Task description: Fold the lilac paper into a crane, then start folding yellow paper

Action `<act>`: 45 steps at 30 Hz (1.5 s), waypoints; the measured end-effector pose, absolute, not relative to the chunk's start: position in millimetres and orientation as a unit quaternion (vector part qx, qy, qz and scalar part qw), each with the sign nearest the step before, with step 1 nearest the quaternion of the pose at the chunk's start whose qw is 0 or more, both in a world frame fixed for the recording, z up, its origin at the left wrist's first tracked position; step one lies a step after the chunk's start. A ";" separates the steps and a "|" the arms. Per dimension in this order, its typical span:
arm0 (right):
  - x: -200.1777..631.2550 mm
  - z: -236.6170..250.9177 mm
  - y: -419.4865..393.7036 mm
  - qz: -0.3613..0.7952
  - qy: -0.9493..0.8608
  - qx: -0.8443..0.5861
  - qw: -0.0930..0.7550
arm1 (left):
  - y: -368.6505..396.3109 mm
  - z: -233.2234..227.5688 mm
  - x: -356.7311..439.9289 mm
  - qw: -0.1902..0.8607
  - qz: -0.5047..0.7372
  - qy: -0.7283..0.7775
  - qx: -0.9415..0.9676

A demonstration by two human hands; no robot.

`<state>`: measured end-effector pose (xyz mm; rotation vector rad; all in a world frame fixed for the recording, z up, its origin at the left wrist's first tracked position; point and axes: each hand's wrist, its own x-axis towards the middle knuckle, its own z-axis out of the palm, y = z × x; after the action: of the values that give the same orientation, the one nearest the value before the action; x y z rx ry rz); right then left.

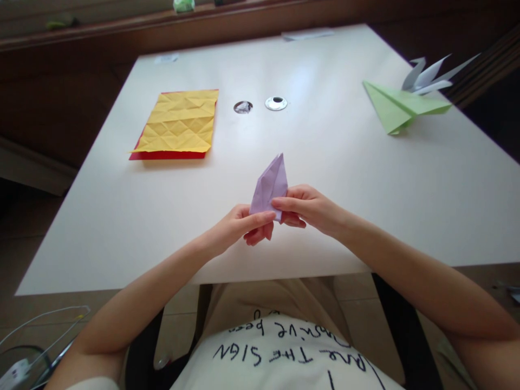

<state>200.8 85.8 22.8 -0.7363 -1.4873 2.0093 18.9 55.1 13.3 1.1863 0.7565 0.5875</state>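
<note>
White counter (365,216) spread across view. Yellow creased sheet (181,120) laid on red sheet (162,155) far left; green folded paper (400,105) far right. Lilac folded paper (270,184) pinched at lower end by left hand (239,227) and right hand (311,208), raised above near counter edge, point directed away.

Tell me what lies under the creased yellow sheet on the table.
A red sheet lies under the yellow sheet, showing only along the near and left edges. The rest is covered, so anything else beneath cannot be seen.
</note>
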 end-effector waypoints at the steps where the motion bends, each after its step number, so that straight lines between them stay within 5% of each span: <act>1: 200.6 22.7 85.9 0.744 -0.551 -0.274 0.261 | 55.0 13.3 19.3 0.728 0.262 0.341 0.534; 23: 201.1 25.3 80.8 0.751 -0.570 -0.233 0.238 | 52.1 14.6 22.9 0.726 0.318 0.326 0.515; 45: 196.1 28.9 78.9 0.709 -0.598 -0.281 0.246 | 54.5 8.8 23.3 0.612 0.377 0.425 0.551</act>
<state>196.1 78.9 28.9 -0.7678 -1.6300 1.9346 23.3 54.5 8.8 1.2711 0.9802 0.8687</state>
